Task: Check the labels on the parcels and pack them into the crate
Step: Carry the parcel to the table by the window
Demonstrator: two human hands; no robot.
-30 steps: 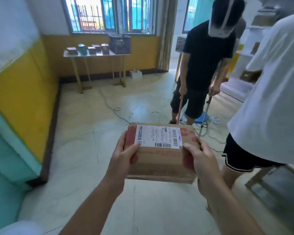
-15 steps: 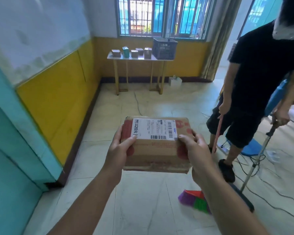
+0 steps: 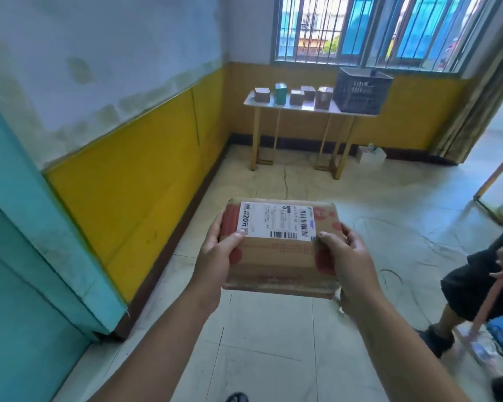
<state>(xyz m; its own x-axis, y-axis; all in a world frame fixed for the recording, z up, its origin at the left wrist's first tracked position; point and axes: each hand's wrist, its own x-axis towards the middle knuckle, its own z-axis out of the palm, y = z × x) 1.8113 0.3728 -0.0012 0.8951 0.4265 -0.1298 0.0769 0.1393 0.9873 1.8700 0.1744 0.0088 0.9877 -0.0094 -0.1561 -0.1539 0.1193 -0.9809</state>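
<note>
cardboard parcel (image 3: pixel 279 250) sits between both hands, left hand (image 3: pixel 215 262) and right hand (image 3: pixel 350 262) gripping its ends, thumbs at the label (image 3: pixel 276 221).

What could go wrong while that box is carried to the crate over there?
Cables lie on the floor ahead; a foot might catch. The person at the right is close and could bump the box. The left hand and right hand hold it only by its ends, so it might slip.
</note>
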